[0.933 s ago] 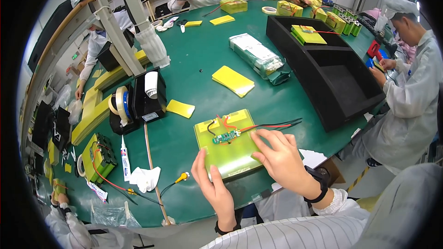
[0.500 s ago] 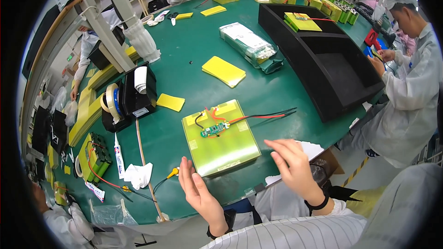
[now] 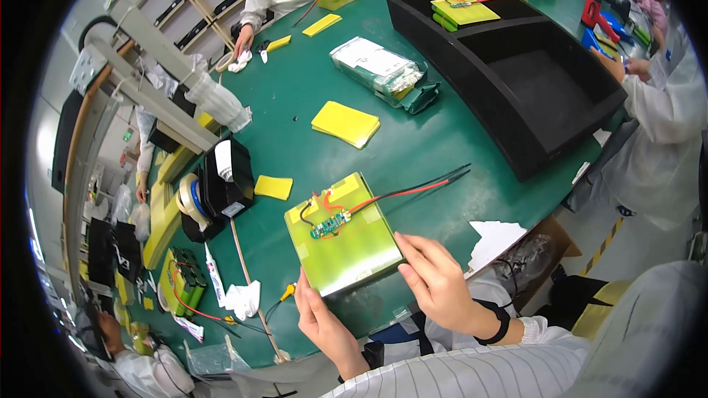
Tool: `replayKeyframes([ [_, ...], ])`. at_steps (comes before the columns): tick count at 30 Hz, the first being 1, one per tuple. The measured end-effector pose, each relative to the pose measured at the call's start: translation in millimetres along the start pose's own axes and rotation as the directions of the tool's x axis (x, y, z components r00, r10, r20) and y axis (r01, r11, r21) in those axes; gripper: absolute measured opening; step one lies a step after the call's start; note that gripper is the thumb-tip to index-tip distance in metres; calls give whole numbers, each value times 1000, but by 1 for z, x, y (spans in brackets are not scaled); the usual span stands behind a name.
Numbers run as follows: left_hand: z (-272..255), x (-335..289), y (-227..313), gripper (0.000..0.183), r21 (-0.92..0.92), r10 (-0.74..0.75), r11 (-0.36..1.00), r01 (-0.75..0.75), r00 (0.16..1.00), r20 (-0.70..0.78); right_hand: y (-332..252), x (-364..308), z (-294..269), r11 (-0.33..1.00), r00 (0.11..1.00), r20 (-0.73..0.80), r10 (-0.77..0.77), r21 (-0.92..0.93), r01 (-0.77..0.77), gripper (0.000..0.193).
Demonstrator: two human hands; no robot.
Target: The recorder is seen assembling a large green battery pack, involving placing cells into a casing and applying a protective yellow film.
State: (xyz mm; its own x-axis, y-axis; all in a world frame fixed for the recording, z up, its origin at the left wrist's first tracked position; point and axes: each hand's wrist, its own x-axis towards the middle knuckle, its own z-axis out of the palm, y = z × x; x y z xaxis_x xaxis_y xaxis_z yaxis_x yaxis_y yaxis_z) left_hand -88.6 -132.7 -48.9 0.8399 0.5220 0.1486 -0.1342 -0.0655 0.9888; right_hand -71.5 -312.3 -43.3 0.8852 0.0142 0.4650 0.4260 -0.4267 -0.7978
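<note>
A flat, square battery pack in yellow-green wrap lies on the table in front of me. A small green circuit board sits on its top, with short red and black wires at the far edge. Longer red and black leads run off to the right. My left hand is against the pack's near left corner, thumb at the near side. On the right, the fingers of my right hand press its right edge near the corner. The two hands hold the pack between them; some fingertips are hidden by it.
Yellow sheets lie beyond the pack, near a wrapped white-and-green package. A large black tray stands at the right. To the left are a tape dispenser, a glue tube and another battery pack. Co-workers sit around the table.
My hands have come in from both sides, from apart to touching the pack. The whole view has tilted somewhat. A co-worker at the far side has reached a hand down to the table.
</note>
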Motion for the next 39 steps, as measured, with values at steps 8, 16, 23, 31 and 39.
replayKeyframes([
  [8, -2, 3, 7, 41, -41, -50, 998, 51, 999, 22, 6, 2, 3, 998, 997, -65, -52, -42, 49, 47],
  [16, -24, 18, 6, 54, -33, -160, 986, 163, 983, 92, 18, 8, -3, 960, 995, 21, 98, 260, -100, 50],
  [23, -30, 38, 4, 50, 6, -127, 992, 129, 969, 214, 17, 29, 0, 952, 981, 183, 62, 286, -113, 63],
  [31, -6, 31, 11, 45, 58, -173, 984, 166, 975, 138, 18, 33, -5, 974, 986, 148, 81, 199, -110, 59],
  [39, -4, 6, 10, 42, 300, -14, 954, -5, 998, 61, 18, 29, -10, 953, 968, 186, 165, 222, -205, 58],
])
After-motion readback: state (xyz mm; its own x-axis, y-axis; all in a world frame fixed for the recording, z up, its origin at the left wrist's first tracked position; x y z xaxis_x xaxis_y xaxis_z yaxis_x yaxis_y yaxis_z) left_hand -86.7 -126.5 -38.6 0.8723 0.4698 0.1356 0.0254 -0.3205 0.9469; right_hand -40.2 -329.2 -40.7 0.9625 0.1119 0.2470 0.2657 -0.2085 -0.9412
